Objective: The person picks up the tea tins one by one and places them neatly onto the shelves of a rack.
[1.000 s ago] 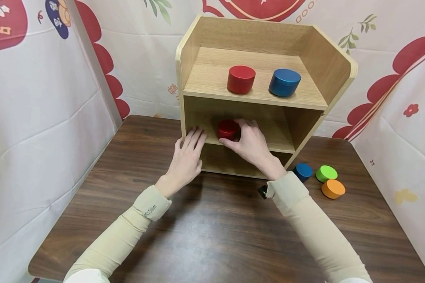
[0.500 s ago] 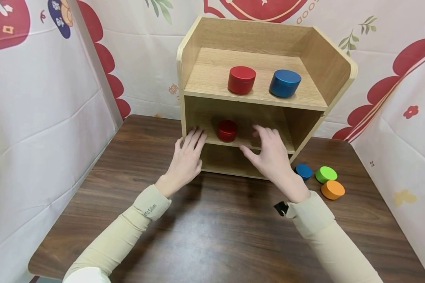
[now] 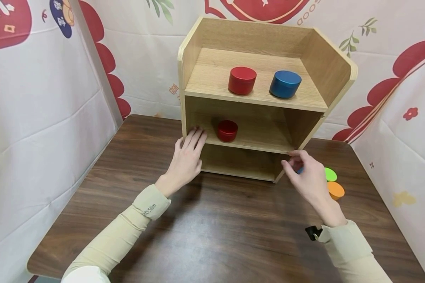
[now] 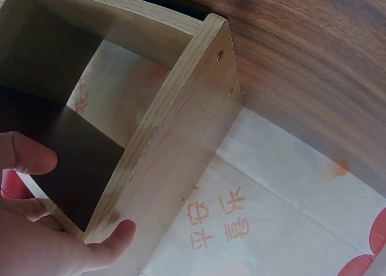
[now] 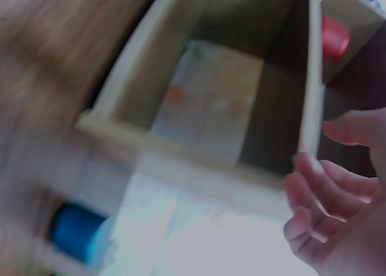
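Note:
My left hand holds the left front edge of the wooden shelf unit. Its fingers lie over the middle board, and in the left wrist view the thumb is under that board while one finger is outside the side panel. A red round tin stands on the middle board, right of those fingertips. My right hand, fingers loosely bent with nothing between them, is at the unit's right front edge. It overlaps a blue round tin in the head view, mostly hiding it.
On the top board stand a red tin and a blue tin. A green tin and an orange tin sit on the dark wooden table, right of the unit. Printed cloth hangs behind.
My right hand has let go of the red tin on the middle board and moved right and toward me, to the tins beside the unit. The left hand has stayed in place.

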Demonstrator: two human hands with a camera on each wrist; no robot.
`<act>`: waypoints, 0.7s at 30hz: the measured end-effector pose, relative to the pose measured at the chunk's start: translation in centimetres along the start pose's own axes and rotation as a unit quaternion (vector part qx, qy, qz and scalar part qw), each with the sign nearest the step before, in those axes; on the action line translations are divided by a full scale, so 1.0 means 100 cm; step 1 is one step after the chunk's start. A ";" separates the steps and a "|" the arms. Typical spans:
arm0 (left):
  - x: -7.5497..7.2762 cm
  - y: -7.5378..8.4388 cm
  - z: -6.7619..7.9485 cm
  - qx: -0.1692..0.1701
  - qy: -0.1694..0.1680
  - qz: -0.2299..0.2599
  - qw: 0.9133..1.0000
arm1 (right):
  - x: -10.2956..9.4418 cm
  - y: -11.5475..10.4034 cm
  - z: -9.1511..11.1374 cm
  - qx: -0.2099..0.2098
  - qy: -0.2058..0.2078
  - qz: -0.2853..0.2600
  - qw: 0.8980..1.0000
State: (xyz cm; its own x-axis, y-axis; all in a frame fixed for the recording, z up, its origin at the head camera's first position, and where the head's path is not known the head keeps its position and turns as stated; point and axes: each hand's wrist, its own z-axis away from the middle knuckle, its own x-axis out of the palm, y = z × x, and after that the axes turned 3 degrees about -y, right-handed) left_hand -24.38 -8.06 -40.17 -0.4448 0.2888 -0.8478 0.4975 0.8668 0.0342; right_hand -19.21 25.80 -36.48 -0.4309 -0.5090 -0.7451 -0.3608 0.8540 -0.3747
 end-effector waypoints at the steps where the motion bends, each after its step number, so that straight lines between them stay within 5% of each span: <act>1: 0.000 0.000 0.000 -0.001 -0.001 0.001 1.000 | 0.000 0.008 0.002 0.005 0.014 0.001 1.000; 4: 0.001 0.000 0.000 -0.003 0.000 0.002 1.000 | 0.003 0.033 0.007 0.033 0.042 0.016 0.998; 8: 0.002 0.000 0.001 -0.005 0.000 0.002 1.000 | 0.007 0.067 0.014 0.081 0.027 0.042 0.995; 16: 0.003 0.000 0.001 -0.001 0.006 -0.007 1.000 | 0.016 0.111 0.028 0.156 -0.135 0.066 0.976; 21: 0.002 0.001 0.000 -0.001 0.007 -0.004 1.000 | 0.023 0.121 0.025 0.170 -0.161 0.069 0.970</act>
State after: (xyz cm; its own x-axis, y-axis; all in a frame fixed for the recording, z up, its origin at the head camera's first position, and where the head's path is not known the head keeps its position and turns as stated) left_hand -24.41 -7.97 -40.33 -0.4587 0.2877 -0.8407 0.4933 0.8694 0.0284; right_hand -22.52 35.25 -44.15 -0.1555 -0.3749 -0.9139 -0.0006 0.9252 -0.3794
